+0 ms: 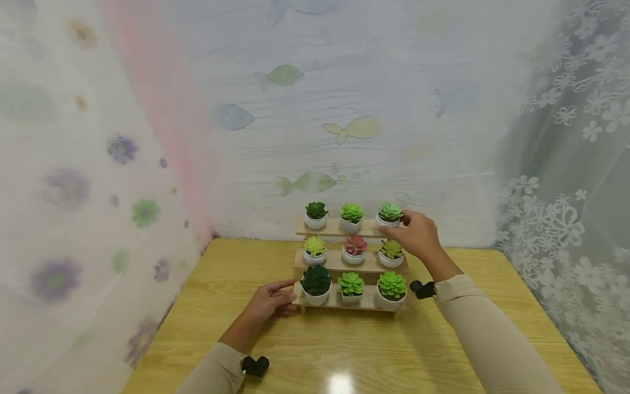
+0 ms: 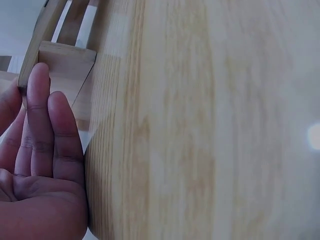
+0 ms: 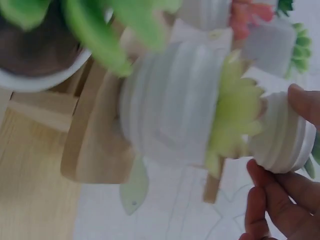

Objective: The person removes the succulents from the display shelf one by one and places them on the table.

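A three-tier wooden plant stand point(image 1: 327, 226) holds small potted succulents in white pots on each step. My right hand point(image 1: 418, 234) grips the pale green succulent's pot point(image 1: 388, 221) at the right end of the top step. The right wrist view shows the thumb and fingers on either side of that ribbed white pot point(image 3: 280, 132). At the left end of the bottom step, my left hand point(image 1: 268, 301) holds the board between thumb and fingers. In the left wrist view its fingers point(image 2: 40, 120) lie against the underside of the wooden stand point(image 2: 65, 62).
The stand is on a wood-grain table point(image 1: 236, 268) near its back edge. A dark green succulent point(image 1: 316, 280) is beside the left hand, and a red one point(image 1: 355, 246) sits mid-stand. Behind hangs a fish-patterned curtain point(image 1: 418, 65), with a lacy one point(image 1: 566, 219) at right.
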A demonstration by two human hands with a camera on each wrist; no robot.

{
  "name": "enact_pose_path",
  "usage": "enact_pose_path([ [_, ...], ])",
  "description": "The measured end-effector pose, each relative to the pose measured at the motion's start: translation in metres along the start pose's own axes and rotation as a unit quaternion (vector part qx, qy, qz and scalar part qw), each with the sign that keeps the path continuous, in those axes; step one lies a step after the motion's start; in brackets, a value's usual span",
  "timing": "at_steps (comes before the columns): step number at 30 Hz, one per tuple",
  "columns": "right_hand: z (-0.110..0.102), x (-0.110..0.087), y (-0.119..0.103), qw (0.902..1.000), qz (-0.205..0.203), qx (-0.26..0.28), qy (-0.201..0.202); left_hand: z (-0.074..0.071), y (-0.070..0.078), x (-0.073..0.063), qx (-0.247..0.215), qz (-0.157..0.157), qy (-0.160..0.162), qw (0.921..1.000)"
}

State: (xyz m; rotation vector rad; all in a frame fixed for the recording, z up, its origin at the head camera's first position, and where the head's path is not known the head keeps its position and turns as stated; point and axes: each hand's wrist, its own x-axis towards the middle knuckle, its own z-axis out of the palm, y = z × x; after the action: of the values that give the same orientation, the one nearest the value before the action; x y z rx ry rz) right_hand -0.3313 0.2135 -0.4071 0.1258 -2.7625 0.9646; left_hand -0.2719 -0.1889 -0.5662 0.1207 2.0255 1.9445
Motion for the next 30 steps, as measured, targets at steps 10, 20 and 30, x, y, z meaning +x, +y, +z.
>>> enact_pose_path([
  [10,-0.008,-0.016,-0.012,0.9999,0.006,0.010,-0.013,0.001,0.003,0.000,-0.008,-0.005,0.003,1.0000],
  [20,-0.005,-0.041,-0.026,0.9995,-0.024,0.017,-0.008,0.000,0.002,0.000,-0.001,-0.008,-0.008,0.9999],
  [30,0.000,-0.061,-0.046,0.9984,-0.051,0.024,0.008,0.000,0.004,0.000,-0.006,0.000,-0.015,0.9999],
])
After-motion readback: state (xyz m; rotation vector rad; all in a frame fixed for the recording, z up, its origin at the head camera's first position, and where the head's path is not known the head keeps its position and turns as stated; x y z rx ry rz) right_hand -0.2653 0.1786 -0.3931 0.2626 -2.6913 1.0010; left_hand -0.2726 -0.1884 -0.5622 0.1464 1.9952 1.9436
